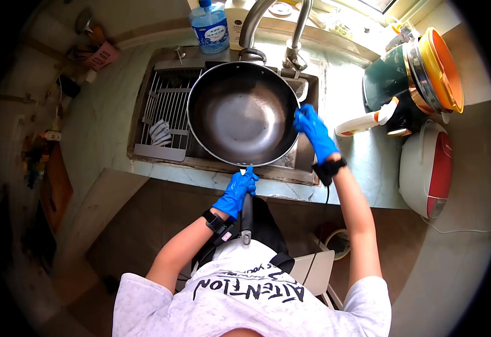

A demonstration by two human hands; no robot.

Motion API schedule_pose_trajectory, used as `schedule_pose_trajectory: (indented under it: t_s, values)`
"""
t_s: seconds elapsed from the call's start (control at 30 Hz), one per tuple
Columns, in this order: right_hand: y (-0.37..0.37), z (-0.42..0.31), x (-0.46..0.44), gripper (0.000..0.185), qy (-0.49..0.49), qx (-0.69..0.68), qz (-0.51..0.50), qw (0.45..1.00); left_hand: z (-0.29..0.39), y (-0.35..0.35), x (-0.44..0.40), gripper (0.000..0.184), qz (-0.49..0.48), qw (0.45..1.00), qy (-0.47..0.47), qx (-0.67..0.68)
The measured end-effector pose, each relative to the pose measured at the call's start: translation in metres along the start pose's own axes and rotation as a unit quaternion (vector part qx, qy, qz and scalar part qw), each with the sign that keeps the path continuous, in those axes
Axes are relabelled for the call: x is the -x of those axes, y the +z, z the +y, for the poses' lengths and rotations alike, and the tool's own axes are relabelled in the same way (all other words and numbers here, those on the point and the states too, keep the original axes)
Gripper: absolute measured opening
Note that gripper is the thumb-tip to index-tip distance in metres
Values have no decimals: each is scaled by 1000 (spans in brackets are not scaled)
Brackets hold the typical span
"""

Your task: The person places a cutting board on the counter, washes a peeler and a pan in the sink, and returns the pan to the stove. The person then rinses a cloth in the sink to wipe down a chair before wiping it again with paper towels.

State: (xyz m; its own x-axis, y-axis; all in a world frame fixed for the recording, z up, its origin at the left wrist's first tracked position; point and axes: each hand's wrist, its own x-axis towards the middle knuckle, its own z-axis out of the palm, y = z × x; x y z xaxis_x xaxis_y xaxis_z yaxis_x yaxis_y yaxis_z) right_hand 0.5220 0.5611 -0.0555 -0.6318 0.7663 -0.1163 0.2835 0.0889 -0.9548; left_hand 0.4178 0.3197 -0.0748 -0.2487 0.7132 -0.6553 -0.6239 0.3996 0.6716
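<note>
**Big wok over the sink, and it could tip!**

My blue-gloved left hand (238, 192) has fingers wrapped round the long black handle (246, 216) of this wide, dark metal wok (242, 121), above the grey steel sink (308, 160). If that grip twists, the wok might knock the curved silver tap (252, 25). My blue-gloved right hand (314, 130) reaches forward, fingers curled at the rim; whether they're pinching it, I can't tell.

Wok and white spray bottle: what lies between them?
In the head view, the right blue-gloved hand is at the wok's right rim; beyond it come the sink's edge and a strip of countertop before the spray bottle.
</note>
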Motion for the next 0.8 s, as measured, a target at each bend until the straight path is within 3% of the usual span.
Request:
schedule_pose_trajectory:
  t_s: [0.03,0.1,0.13,0.2,0.3,0.33,0.37,0.43,0.47,0.5,0.57,0.6,0.67,0.73,0.8]
  values:
    - [-6,13,-46,40,-54,164,86,981,-2,-1,0,42,0,1000,-4,0]
    - [-4,7,-102,55,-104,190,209,954,-2,-1,-3,43,-1,1000,-21,7]
    - [-5,4,-125,55,-103,191,210,953,-7,-5,-7,43,-16,1000,-15,14]
    - [-1,-4,-155,72,19,249,222,942,-4,2,-4,40,1,999,-29,26]
    - [8,-27,-158,55,81,317,211,921,-5,10,-1,36,12,998,-27,50]
    - [8,-18,-163,43,65,328,225,915,-6,10,-2,35,14,998,-29,47]
    - [7,-3,-164,43,16,316,238,918,-7,9,-3,35,11,999,-31,43]
    - [-6,44,-177,47,-155,113,252,948,-8,10,-3,34,2,998,-31,58]
    - [-13,62,-186,54,-171,152,232,945,-8,10,-2,33,-7,997,-31,67]
    - [-14,50,-180,54,-172,152,230,946,-9,10,-4,33,-6,997,-30,70]
    - [-11,14,-147,59,-84,143,190,968,-13,9,-6,33,-2,997,-43,70]
    - [-4,12,-134,62,-144,92,192,966,-14,9,-7,35,6,997,-38,61]
    - [21,-36,-56,61,-98,91,192,972,-17,10,-7,35,-16,997,-35,70]
    - [43,-41,27,58,-64,71,97,991,-19,16,-7,34,-22,996,-33,84]
    - [61,-40,118,58,67,85,6,994,-22,22,-6,35,-24,995,-29,90]
